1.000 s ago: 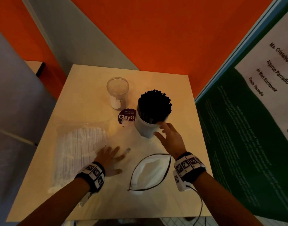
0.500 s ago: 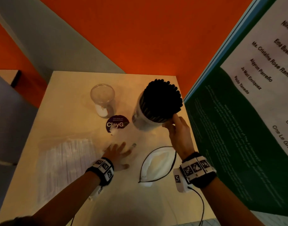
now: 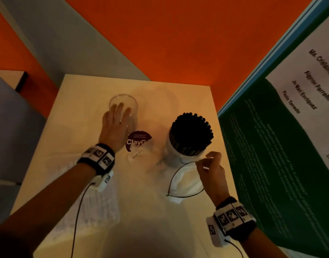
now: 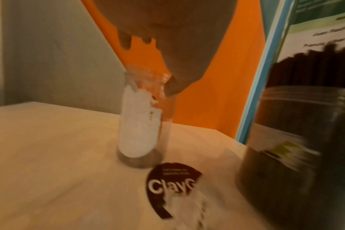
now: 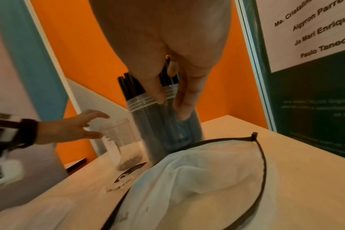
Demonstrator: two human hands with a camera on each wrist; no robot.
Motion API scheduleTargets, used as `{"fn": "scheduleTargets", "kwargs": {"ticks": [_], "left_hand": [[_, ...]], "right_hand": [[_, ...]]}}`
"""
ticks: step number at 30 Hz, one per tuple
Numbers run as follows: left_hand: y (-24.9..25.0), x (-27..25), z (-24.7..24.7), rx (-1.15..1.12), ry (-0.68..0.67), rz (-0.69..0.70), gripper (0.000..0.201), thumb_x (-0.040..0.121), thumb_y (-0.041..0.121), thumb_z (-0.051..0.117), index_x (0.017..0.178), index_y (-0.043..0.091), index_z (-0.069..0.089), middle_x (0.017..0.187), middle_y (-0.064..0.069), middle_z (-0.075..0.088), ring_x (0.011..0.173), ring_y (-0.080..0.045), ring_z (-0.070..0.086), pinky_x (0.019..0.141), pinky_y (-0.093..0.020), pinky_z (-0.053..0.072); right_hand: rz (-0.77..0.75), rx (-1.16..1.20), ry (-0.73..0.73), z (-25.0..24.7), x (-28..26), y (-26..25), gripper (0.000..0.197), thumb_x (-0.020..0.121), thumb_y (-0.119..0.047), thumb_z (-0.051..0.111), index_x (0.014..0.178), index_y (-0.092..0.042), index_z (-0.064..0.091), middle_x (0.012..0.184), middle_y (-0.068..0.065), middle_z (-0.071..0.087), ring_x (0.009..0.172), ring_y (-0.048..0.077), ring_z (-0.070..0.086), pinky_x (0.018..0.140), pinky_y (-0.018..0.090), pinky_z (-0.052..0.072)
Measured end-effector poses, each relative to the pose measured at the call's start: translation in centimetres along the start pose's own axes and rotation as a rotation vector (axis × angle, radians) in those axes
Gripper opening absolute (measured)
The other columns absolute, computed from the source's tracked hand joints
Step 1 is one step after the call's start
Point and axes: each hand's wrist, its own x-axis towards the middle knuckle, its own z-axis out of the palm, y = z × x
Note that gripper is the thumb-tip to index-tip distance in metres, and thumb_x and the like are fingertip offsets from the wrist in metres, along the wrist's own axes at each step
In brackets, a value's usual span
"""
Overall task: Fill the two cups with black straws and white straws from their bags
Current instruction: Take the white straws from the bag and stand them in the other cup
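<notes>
An empty clear cup [image 3: 130, 101] stands at the back left of the table [image 3: 81, 116]. My left hand [image 3: 115, 127] reaches over its near rim with fingers spread; the thumb lies against the cup's side [image 5: 120, 140]. A second clear cup packed with black straws [image 3: 190, 135] stands upright to the right. My right hand [image 3: 212, 168] hovers just in front of it, fingers loosely curled and holding nothing. A clear bag of white straws [image 3: 100, 211] lies flat under my left forearm.
A white mesh bag with a black drawstring [image 3: 186, 181] lies in front of the black straw cup. A purple round sticker [image 3: 138, 140] on clear plastic sits between the cups. A green poster board [image 3: 271, 164] stands along the table's right edge.
My left hand left the table by the white straws and moved forward to the empty cup. My right hand let go of the black straw cup and drew back a little.
</notes>
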Motion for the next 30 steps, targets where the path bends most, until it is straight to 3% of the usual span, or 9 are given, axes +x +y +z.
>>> {"fn": "scheduleTargets", "kwargs": {"ticks": [5, 12, 14, 17, 20, 22, 25, 28, 30], "left_hand": [[-3.4, -0.1, -1.8, -0.077, -0.093, -0.038, 0.022, 0.087, -0.003, 0.053, 0.109, -0.002, 0.058, 0.135, -0.022, 0.045, 0.133, -0.04, 0.033, 0.092, -0.055, 0.041], [-2.1, -7.0, -3.4, -0.173, -0.094, 0.173, 0.019, 0.075, -0.012, 0.062, 0.09, -0.002, 0.064, 0.111, -0.023, 0.057, 0.12, -0.042, 0.048, 0.079, -0.049, 0.052], [-1.9, -8.5, -3.5, -0.19, -0.07, 0.182, 0.016, 0.081, -0.004, 0.064, 0.096, 0.0, 0.065, 0.119, -0.022, 0.057, 0.124, -0.04, 0.047, 0.083, -0.05, 0.051], [-3.4, -10.1, -3.1, -0.283, -0.063, 0.136, 0.042, 0.088, 0.013, 0.064, 0.128, 0.005, 0.054, 0.141, -0.016, 0.045, 0.133, -0.032, 0.039, 0.097, -0.044, 0.043], [-7.0, -10.7, -2.1, -0.314, 0.015, 0.024, 0.047, 0.092, 0.006, 0.055, 0.138, 0.007, 0.044, 0.143, -0.016, 0.042, 0.134, -0.032, 0.037, 0.103, -0.045, 0.038], [-10.4, -10.7, -0.8, -0.206, -0.107, -0.104, 0.051, 0.094, 0.004, 0.046, 0.143, 0.009, 0.037, 0.151, -0.014, 0.033, 0.141, -0.031, 0.026, 0.108, -0.047, 0.031], [-14.5, -11.0, 1.5, 0.017, -0.501, -0.289, 0.057, 0.1, 0.012, 0.033, 0.152, 0.018, 0.012, 0.16, -0.004, 0.01, 0.148, -0.023, 0.003, 0.115, -0.049, 0.017], [-16.4, -11.4, 2.7, 0.054, -0.674, -0.366, 0.058, 0.102, 0.028, 0.032, 0.152, 0.019, 0.004, 0.154, -0.009, 0.025, 0.142, -0.027, 0.021, 0.112, -0.049, 0.021], [-16.9, -11.8, 2.5, 0.127, -0.682, -0.339, 0.054, 0.099, 0.033, 0.039, 0.148, 0.02, 0.022, 0.141, -0.009, 0.043, 0.128, -0.029, 0.041, 0.104, -0.045, 0.033]], "right_hand": [[-0.118, -0.152, -0.13, 1.1, -2.3, -1.8, 0.028, 0.088, -0.034, 0.064, 0.093, -0.025, 0.038, 0.083, -0.011, 0.052, 0.068, 0.006, 0.058, 0.058, 0.027, 0.049], [-0.222, -0.18, -0.332, 4.3, -4.3, -5.2, 0.026, 0.089, -0.04, 0.061, 0.096, -0.025, 0.042, 0.093, -0.01, 0.052, 0.07, 0.007, 0.055, 0.063, 0.024, 0.049], [-0.24, -0.198, -0.386, 5.4, -5.1, -5.8, 0.026, 0.089, -0.044, 0.059, 0.102, -0.03, 0.042, 0.096, -0.013, 0.051, 0.071, 0.004, 0.055, 0.064, 0.017, 0.047], [-0.251, -0.209, -0.44, 6.9, -6.4, -6.2, 0.032, 0.088, -0.048, 0.059, 0.11, -0.032, 0.044, 0.101, -0.015, 0.051, 0.074, 0.002, 0.056, 0.066, 0.014, 0.047], [-0.246, -0.195, -0.466, 8.0, -8.0, -6.1, 0.033, 0.087, -0.049, 0.059, 0.113, -0.035, 0.043, 0.103, -0.017, 0.05, 0.073, 0.001, 0.055, 0.066, 0.015, 0.047], [-0.223, -0.172, -0.478, 8.5, -9.0, -5.8, 0.03, 0.088, -0.048, 0.058, 0.111, -0.036, 0.044, 0.103, -0.017, 0.05, 0.073, 0.001, 0.055, 0.066, 0.015, 0.048], [-0.193, -0.164, -0.517, 8.9, -10.3, -4.9, 0.025, 0.089, -0.047, 0.057, 0.109, -0.037, 0.047, 0.104, -0.019, 0.05, 0.076, 0.001, 0.057, 0.069, 0.016, 0.049], [-0.168, -0.172, -0.55, 9.2, -11.3, -4.2, 0.017, 0.09, -0.046, 0.057, 0.104, -0.039, 0.048, 0.103, -0.018, 0.051, 0.076, 0.002, 0.058, 0.072, 0.019, 0.049], [-0.142, -0.169, -0.568, 9.5, -11.6, -4.0, 0.014, 0.09, -0.044, 0.057, 0.1, -0.041, 0.047, 0.102, -0.017, 0.051, 0.074, 0.002, 0.057, 0.073, 0.021, 0.048]]}}
